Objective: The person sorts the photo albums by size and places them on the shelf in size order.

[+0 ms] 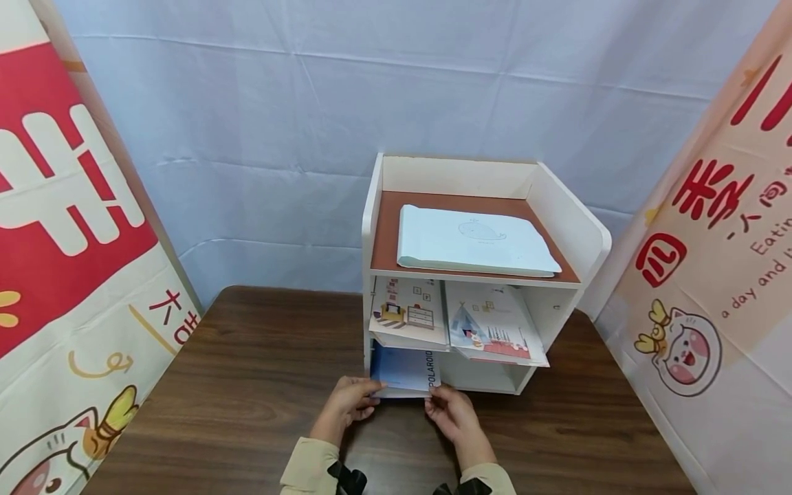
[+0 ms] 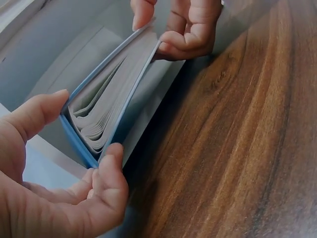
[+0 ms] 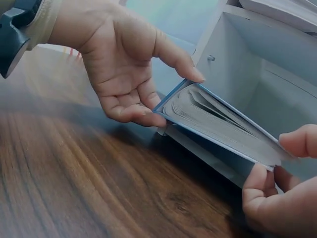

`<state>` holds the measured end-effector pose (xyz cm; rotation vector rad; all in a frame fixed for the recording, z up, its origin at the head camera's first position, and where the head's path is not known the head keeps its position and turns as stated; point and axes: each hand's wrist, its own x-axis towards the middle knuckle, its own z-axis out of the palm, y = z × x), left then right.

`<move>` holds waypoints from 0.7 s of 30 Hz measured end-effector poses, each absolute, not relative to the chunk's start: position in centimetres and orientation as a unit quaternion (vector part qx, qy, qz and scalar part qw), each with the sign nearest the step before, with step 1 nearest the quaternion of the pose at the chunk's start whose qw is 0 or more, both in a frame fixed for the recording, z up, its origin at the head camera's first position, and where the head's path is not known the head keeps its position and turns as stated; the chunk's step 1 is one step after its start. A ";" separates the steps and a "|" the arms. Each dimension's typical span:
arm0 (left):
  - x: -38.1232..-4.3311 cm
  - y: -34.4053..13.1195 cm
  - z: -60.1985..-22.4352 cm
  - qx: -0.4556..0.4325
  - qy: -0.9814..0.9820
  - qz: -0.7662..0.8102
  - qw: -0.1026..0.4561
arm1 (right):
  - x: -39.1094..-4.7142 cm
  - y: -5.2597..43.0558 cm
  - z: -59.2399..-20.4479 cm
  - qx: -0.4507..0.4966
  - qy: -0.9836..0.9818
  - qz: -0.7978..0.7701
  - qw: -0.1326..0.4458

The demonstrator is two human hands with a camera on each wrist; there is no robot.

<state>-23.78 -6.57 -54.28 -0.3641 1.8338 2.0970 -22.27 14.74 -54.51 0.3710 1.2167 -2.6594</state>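
Observation:
A thick blue photo album point(image 1: 402, 366) marked POLAROID lies half inside the lower left of a white desk shelf point(image 1: 594, 237), its front edge sticking out. My left hand point(image 1: 346, 405) grips its left corner by the spine, thumb on top and fingers beneath. On the opposite corner my right hand point(image 1: 454, 416) pinches the covers between thumb and fingers. Both wrist views show the album's white page edges point(image 2: 111, 101) fanned between the covers. In the right wrist view, the album point(image 3: 223, 126) tilts at the shelf's bottom board.
On the middle level lie a booklet with a furniture drawing point(image 1: 410, 311) and another with a tent drawing point(image 1: 491, 322), both overhanging its front. A white pad with a whale sketch point(image 1: 476, 240) rests on the brown top. The shelf stands on a dark wooden table point(image 1: 278, 344).

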 end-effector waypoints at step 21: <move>-24.0 -6.5 -54.9 -0.114 0.695 0.694 0.148 | -22.3 14.0 -54.7 0.146 0.600 -0.786 0.025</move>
